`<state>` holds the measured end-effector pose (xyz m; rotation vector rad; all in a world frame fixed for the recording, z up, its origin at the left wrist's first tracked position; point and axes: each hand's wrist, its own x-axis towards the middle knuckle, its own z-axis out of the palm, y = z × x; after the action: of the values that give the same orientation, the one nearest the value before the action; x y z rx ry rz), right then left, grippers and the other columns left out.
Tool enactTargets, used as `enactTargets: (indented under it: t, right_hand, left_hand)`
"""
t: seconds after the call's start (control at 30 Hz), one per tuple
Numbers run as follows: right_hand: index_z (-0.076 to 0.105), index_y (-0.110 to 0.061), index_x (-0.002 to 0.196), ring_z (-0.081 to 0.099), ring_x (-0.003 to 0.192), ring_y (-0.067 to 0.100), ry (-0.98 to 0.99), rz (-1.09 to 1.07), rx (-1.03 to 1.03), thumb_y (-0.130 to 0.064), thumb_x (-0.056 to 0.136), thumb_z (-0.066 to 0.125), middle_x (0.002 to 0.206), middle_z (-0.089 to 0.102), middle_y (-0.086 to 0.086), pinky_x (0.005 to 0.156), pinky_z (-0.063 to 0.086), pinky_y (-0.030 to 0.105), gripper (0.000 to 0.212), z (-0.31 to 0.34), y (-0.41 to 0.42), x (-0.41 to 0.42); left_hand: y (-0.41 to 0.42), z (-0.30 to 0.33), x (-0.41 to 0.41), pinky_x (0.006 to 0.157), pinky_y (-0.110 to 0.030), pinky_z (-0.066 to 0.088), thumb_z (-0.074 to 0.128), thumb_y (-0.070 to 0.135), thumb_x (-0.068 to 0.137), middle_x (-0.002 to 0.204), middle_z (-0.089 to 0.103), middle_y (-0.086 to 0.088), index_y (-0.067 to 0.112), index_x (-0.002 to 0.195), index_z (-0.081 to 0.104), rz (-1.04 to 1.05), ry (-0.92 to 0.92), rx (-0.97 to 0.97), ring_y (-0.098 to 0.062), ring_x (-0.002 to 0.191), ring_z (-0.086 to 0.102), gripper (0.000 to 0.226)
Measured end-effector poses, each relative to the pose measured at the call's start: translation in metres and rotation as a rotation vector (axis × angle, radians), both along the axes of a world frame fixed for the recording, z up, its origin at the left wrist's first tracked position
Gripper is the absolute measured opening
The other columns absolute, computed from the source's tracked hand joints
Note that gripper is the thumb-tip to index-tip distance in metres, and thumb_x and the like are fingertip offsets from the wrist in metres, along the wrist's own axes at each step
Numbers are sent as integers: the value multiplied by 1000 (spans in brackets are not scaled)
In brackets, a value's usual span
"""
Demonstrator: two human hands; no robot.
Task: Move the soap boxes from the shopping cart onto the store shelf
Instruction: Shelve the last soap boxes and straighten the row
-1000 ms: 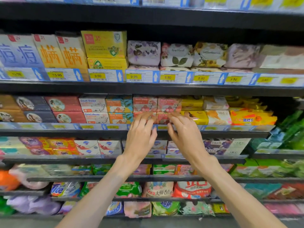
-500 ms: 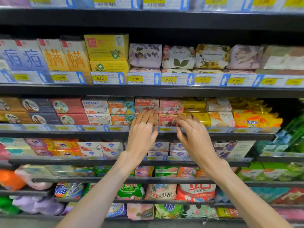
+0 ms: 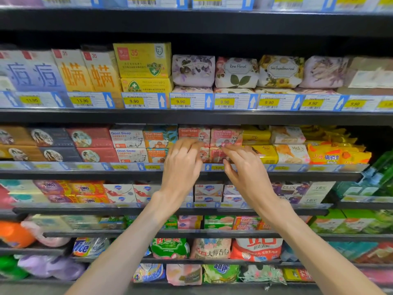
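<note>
Hands reach up together toward the middle shelf (image 3: 191,174), both bare forearms rising from the bottom edge of the view and converging near its centre. The left hand (image 3: 181,167) is seen from the back, wrist straight, fingers bent forward at the knuckles and loosely curled, their tips at the front of the pink soap boxes (image 3: 225,137) stacked two high on that shelf. It hides the lower left pink box, so whether it grips or merely touches it I cannot tell. The right hand (image 3: 244,169) sits just beside it, tilted a little to the right, thumb spread low toward the price strip (image 3: 217,167), fingers stretched forward and slightly bent with their tips against the lower pink box under the top one. It looks relaxed and spread, pressing rather than closed round anything, though motion blur softens the fingertips.

The pink soap boxes stand between orange goat soap boxes (image 3: 159,138) on the left and yellow soap packs (image 3: 256,135) on the right. Further left on the same shelf are white goat soap boxes (image 3: 127,138) and dark red boxes (image 3: 91,138). The shelf above carries yellow boxes (image 3: 142,60) and flower-printed wrapped soaps (image 3: 237,72) behind a row of price tags (image 3: 180,101) reading 9.90. Below the hands, lower shelves hold more soap boxes and bagged washing powder (image 3: 255,249)
</note>
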<state>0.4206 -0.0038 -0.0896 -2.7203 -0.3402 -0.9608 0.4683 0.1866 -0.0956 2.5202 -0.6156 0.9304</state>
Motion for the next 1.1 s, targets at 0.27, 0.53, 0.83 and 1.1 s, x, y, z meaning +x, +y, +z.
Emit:
enactTargets:
  t: [0.27,0.53,0.83,1.1]
  right_hand:
    - [66,-13,112,62,99,31,-45,-120,-88,-21,93,62,107,69,7,88,49,42,22,38,37,43]
    - [62,-25,131,56,122,35,202,-242,-108,-39,103,45,131,64,6,108,40,47,35,36,39,80]
    - [60,-26,134,55,126,34,187,-171,-43,-36,103,48,136,62,4,105,42,45,34,40,34,76]
    - [66,-18,126,60,116,36,163,-171,-96,-36,102,50,128,67,7,97,46,43,33,38,33,75]
  left_hand:
    - [19,30,34,101,-54,42,62,17,93,112,68,-15,6,110,68,185,-35,70,-38,108,55,21]
    - [22,31,45,109,-53,32,58,5,91,112,67,-19,3,96,71,228,77,110,-42,110,56,14]
    - [22,32,47,108,-49,36,66,9,91,109,70,-13,8,95,72,280,76,108,-38,110,57,7]
    - [25,26,51,101,-52,42,70,6,86,97,71,-15,7,87,71,248,12,99,-40,101,60,2]
